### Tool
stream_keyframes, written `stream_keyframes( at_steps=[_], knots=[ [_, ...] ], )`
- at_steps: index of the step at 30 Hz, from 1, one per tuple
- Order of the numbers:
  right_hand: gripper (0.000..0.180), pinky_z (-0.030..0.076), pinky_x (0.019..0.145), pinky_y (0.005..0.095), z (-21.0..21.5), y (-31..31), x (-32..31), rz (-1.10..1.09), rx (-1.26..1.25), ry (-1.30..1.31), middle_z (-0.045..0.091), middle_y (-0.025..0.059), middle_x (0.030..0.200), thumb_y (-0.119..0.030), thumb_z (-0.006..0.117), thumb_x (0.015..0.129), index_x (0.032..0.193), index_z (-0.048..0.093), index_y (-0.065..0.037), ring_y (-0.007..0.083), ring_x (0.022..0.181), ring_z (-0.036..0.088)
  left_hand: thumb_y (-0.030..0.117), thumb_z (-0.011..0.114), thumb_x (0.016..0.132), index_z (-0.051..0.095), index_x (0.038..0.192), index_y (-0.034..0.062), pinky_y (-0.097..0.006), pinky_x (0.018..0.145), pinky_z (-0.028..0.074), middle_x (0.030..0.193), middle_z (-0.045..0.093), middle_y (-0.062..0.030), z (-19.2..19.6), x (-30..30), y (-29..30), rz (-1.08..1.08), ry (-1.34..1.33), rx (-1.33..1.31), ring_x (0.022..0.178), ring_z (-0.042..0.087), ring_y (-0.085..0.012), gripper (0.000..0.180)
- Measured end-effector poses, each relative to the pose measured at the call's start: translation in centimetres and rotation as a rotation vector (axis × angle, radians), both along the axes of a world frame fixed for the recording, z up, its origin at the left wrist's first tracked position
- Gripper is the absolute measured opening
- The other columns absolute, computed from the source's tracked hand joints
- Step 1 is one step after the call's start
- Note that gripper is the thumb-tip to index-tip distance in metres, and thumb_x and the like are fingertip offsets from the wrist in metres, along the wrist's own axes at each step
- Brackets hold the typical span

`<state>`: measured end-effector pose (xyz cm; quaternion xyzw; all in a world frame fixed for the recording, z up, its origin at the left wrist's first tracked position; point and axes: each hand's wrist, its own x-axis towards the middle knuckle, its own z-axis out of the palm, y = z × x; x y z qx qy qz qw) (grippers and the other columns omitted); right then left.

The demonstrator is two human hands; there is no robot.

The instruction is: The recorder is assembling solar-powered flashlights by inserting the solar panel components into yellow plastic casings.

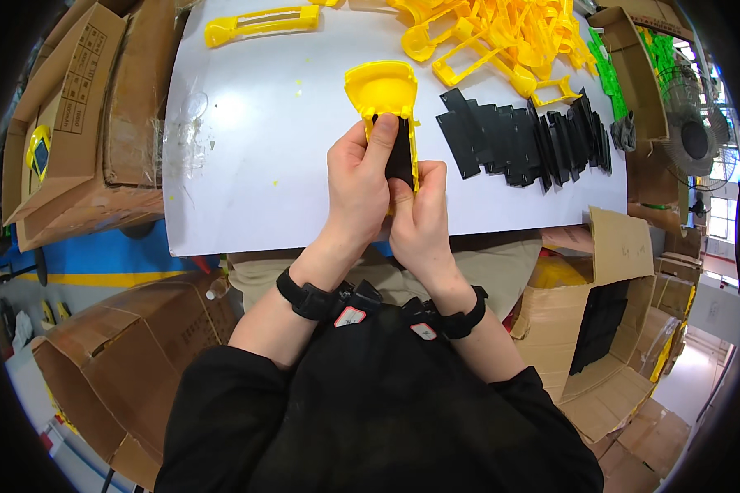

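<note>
White table [255, 164] | yellow part [382, 94] gripped between left hand [355, 185], right hand [423, 218]

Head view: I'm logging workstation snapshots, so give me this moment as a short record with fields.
setting: white table, cardboard boxes around it
left hand: grips the yellow part
right hand: fingers on the black panel set in the yellow part
behind: pile of yellow parts
right of hands: row of black panels
far left of table: single yellow frame
wrists: black bands
</note>
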<state>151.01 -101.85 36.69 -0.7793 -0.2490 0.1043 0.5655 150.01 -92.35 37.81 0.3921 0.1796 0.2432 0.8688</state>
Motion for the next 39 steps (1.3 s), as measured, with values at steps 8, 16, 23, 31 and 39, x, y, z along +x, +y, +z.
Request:
stream_keyframes(
  at_steps=[8, 16, 23, 31, 39],
  knots=[
    [0.017, 0.046, 0.061, 0.0382, -0.7, 0.1, 0.5, -0.014, 0.042, 0.012, 0.055, 0.021, 0.083, -0.003, 0.047, 0.094, 0.102, 0.034, 0.004, 0.0326, 0.069, 0.06, 0.032, 0.056, 0.097, 0.06, 0.088, 0.0012, -0.02, 0.058, 0.04, 0.076, 0.058, 0.0015, -0.6, 0.3, 0.0, 0.011, 0.065, 0.061, 0.066, 0.048, -0.0034, 0.032],
    [0.018, 0.046, 0.06, 0.0364, -0.8, -0.3, 0.8, 0.049, 0.065, -0.056, 0.055, 0.0201, 0.083, -0.003, 0.048, 0.093, 0.103, 0.034, 0.004, 0.0296, 0.068, 0.059, 0.039, 0.058, 0.094, 0.059, 0.096, 0.0055, -0.02, 0.061, 0.041, 0.079, 0.055, 0.0036, -0.9, 0.1, 0.1, -0.039, 0.035, -0.075, 0.068, 0.049, -0.0048, 0.033],
    [0.016, 0.046, 0.061, 0.0365, -0.1, -0.1, 0.8, -0.023, 0.034, 0.038, 0.057, 0.0197, 0.081, -0.004, 0.048, 0.093, 0.101, 0.036, 0.004, 0.0279, 0.069, 0.059, 0.034, 0.059, 0.095, 0.061, 0.093, 0.0018, -0.02, 0.059, 0.042, 0.078, 0.058, 0.0021, -0.4, 0.5, -0.2, -0.016, -0.001, -0.062, 0.067, 0.05, -0.0039, 0.032],
    [0.017, 0.047, 0.066, 0.0328, -0.9, -0.8, 2.6, 0.018, 0.084, 0.22, 0.057, 0.0162, 0.085, -0.008, 0.048, 0.094, 0.103, 0.038, 0.004, 0.0211, 0.077, 0.058, 0.026, 0.06, 0.095, 0.06, 0.095, -0.0008, -0.023, 0.059, 0.045, 0.081, 0.062, -0.0027, -2.0, 0.5, 0.3, -0.025, 0.06, 0.226, 0.067, 0.055, -0.007, 0.027],
    [0.02, 0.049, 0.066, 0.0307, 1.4, -2.7, 3.6, 0.167, -0.105, 0.149, 0.063, 0.0139, 0.084, -0.006, 0.05, 0.092, 0.108, 0.046, 0.006, 0.0182, 0.071, 0.062, 0.019, 0.061, 0.091, 0.058, 0.098, -0.0029, -0.03, 0.057, 0.049, 0.073, 0.063, -0.0099, -1.8, -0.5, 1.5, -0.042, 0.293, 0.76, 0.061, 0.061, -0.0161, 0.023]
  ],
)
